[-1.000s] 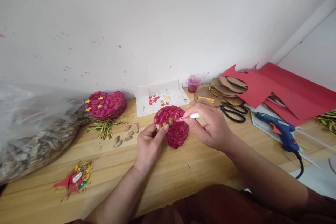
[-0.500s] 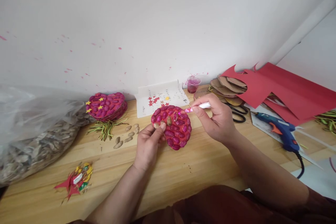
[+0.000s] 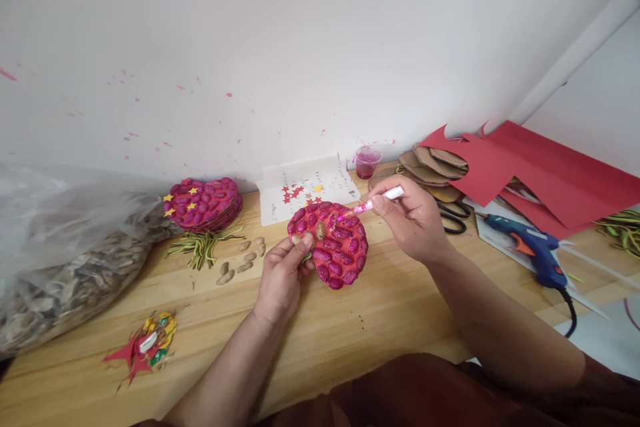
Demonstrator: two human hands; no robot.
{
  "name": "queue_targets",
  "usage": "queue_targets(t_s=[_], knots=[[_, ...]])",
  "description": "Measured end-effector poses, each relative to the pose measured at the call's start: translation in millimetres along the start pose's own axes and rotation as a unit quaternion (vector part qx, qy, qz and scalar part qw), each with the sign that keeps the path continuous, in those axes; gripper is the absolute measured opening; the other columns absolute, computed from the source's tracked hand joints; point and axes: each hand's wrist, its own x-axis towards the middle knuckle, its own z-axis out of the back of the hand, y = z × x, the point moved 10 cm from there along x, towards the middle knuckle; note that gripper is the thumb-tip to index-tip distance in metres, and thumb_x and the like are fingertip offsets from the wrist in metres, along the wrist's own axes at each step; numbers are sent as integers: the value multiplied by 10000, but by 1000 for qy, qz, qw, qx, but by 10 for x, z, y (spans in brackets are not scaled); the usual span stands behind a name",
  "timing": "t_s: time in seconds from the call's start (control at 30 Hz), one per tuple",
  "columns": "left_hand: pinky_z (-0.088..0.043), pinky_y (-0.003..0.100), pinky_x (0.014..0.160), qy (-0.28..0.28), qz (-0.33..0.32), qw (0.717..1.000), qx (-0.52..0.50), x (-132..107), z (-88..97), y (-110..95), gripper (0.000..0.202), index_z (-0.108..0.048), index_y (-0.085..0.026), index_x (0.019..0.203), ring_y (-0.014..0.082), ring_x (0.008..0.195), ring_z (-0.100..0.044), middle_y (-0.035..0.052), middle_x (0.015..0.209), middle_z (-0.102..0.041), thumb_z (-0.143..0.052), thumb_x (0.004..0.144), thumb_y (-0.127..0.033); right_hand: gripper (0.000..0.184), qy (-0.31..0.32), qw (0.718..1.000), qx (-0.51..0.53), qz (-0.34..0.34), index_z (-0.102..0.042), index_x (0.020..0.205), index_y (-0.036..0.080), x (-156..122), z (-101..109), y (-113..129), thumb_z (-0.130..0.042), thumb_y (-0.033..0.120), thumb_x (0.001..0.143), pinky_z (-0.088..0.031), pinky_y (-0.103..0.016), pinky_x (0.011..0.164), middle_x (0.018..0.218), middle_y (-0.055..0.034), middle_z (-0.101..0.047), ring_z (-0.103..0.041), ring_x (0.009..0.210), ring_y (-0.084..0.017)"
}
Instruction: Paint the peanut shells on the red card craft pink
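Observation:
My left hand [image 3: 283, 273] grips the left edge of a round red disc [image 3: 330, 250] covered with magenta-painted peanuts, held above the table. One peanut [image 3: 321, 231] on it is still its natural tan. In my right hand [image 3: 413, 220] is a white-handled paintbrush [image 3: 373, 203], pinched between thumb and fingers. Its magenta-stained tip touches or nearly touches a peanut on the upper part of the disc. Several loose unpainted peanuts [image 3: 245, 266] lie on the table left of the disc.
A stack of magenta peanut discs [image 3: 203, 203] and a bag of peanut shells [image 3: 75, 280] stand left. At the back are a paper sheet with stars [image 3: 275, 210] and a paint cup [image 3: 367, 163]. Scissors [image 3: 454, 217], a glue gun [image 3: 530, 247] and red paper [image 3: 555, 173] lie right.
The brush has moved slightly, its tip now lower and further left on the disc, its handle raised and tilted more. The disc has turned or tilted a little in my left hand.

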Motion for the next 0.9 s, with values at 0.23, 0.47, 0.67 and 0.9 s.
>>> queue_targets(t_s=[0.23, 0.47, 0.67, 0.9], knots=[[-403, 201, 515, 2, 5, 1000, 0, -1, 7, 10, 416, -693, -137, 667, 72, 528, -481, -22, 627, -603, -1006, 571, -393, 153, -5, 1000, -14, -6, -661, 949, 231, -2, 22, -25, -647, 372, 1004, -471, -321, 676, 846, -11, -663, -581, 727, -153], [-400, 206, 512, 1, 6, 1000, 4, 1, 8, 21, 417, -689, -144, 662, 76, 527, -481, -23, 625, -597, -1003, 567, -400, 128, 12, 1000, -19, 17, -664, 964, 231, -6, -20, 20, -639, 349, 1008, -486, -328, 701, 848, -11, -685, -592, 729, -154], [-403, 190, 506, 2, 12, 1000, -1, 7, -1, 24, 437, -692, -134, 659, 67, 526, -478, -28, 616, -592, -1018, 556, -406, 95, 8, 999, -16, 26, -665, 969, 233, -6, -10, 69, -641, 317, 1005, -492, -329, 723, 861, -10, -693, -618, 762, -157], [-422, 175, 503, -1, 16, 1000, -14, 8, -4, 37, 439, -693, -128, 660, 60, 526, -492, -29, 621, -601, -1029, 549, -388, 89, -11, 997, -60, 43, -659, 972, 237, -25, 7, 56, -634, 316, 1005, -505, -360, 779, 905, -28, -719, -655, 832, -185]])
